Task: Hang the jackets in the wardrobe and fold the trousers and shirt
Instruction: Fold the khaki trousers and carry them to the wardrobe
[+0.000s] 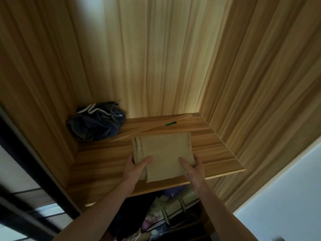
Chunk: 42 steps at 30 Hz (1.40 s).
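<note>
Below the wooden shelf (217, 146) you can only half see a dim heap of things, among them something purple and a flowered fabric, too dark to name, and your fingers disappear under the folded khaki garment (163, 156), so you cannot tell if it is the trousers or the shirt. It lies as a flat, neat rectangle near the shelf's front edge, your left hand (134, 168) and right hand (192, 168) each in a closed grip on a near corner, thumb on top. Far left in the wardrobe corner sits a crumpled dark blue garment (96, 121), with a thin wooden strip (151, 127) lying slantwise between it and the folded piece.
</note>
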### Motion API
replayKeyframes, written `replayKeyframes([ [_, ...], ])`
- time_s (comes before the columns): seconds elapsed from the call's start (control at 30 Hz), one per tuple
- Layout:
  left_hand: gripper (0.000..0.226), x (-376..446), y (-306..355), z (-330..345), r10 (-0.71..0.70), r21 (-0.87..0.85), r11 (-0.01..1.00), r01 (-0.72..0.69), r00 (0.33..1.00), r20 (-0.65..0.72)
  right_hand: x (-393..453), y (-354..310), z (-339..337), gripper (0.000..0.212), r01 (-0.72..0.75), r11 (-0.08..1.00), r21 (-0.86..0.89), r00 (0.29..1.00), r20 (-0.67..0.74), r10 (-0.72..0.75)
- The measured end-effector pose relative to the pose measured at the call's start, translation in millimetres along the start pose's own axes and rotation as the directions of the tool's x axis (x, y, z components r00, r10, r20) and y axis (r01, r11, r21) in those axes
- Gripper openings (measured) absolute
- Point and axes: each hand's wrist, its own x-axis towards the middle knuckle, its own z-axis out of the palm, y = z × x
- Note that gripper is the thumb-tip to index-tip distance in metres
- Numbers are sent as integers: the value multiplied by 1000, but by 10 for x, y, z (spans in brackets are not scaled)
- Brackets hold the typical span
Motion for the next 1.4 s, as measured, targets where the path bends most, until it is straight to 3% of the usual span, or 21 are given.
replayKeyframes([
  [0.23, 71, 340, -252, 67, -52, 35, 998, 51, 999, 4, 396, 223, -22, 76, -2, 997, -75, 1000, 9, 3],
  [0.33, 67, 387, -328, 60, -43, 140, 989, 39, 999, 23, 479, 274, -63, 59, 16, 977, -213, 1000, 8, -14],
  [0.4, 72, 434, -376, 21, -31, 234, 972, 23, 999, 32, 509, 314, -109, 61, 62, 923, -379, 998, 12, -62],
  [0.47, 75, 465, -406, -10, -5, 382, 924, 5, 1000, 0, 515, 338, -136, 77, 76, 800, -595, 997, 18, -82],
  [0.53, 86, 480, -442, -12, 34, 584, 812, 9, 997, -63, 494, 348, -115, 80, 97, 695, -712, 994, 37, -101],
  [0.6, 100, 452, -449, 24, 87, 653, 757, -6, 992, -92, 433, 359, -71, 74, 221, 570, -791, 965, 94, -243],
  [0.63, 104, 432, -442, 46, 123, 681, 732, -28, 988, -91, 426, 383, -52, 68, 318, 458, -830, 926, 169, -337],
  [0.7, 94, 405, -453, 82, 250, 791, 594, -150, 968, -5, 405, 447, -23, 61, 454, 232, -860, 853, 344, -393],
  [0.73, 85, 392, -478, 94, 300, 848, 480, -224, 951, 81, 397, 494, -20, 65, 477, 198, -856, 846, 386, -368],
  [0.8, 79, 338, -524, 121, 310, 898, 309, -314, 926, 217, 361, 528, -33, 71, 479, 213, -852, 852, 393, -346],
  [0.83, 80, 286, -533, 133, 300, 902, 275, -333, 921, 248, 349, 525, -45, 73, 480, 215, -851, 852, 393, -347],
  [0.9, 77, 177, -513, 150, 295, 900, 252, -356, 914, 279, 317, 469, -58, 84, 483, 262, -836, 862, 400, -313],
  [0.97, 78, 42, -423, 170, 300, 892, 251, -375, 907, 297, 271, 348, -65, 100, 477, 393, -786, 875, 380, -300],
  [1.07, 78, -179, -304, 188, 377, 862, 262, -434, 869, 322, 96, 168, -80, 97, 494, 462, -736, 863, 352, -363],
  [1.23, 60, -520, -82, 113, 556, 860, 185, -476, 772, 308, -227, 2, -76, 71, 596, 270, -756, 762, 427, -488],
  [1.4, 61, -638, 212, -13, 603, 867, 99, -489, 722, 339, -507, -180, -21, 70, 598, 156, -786, 695, 412, -589],
])
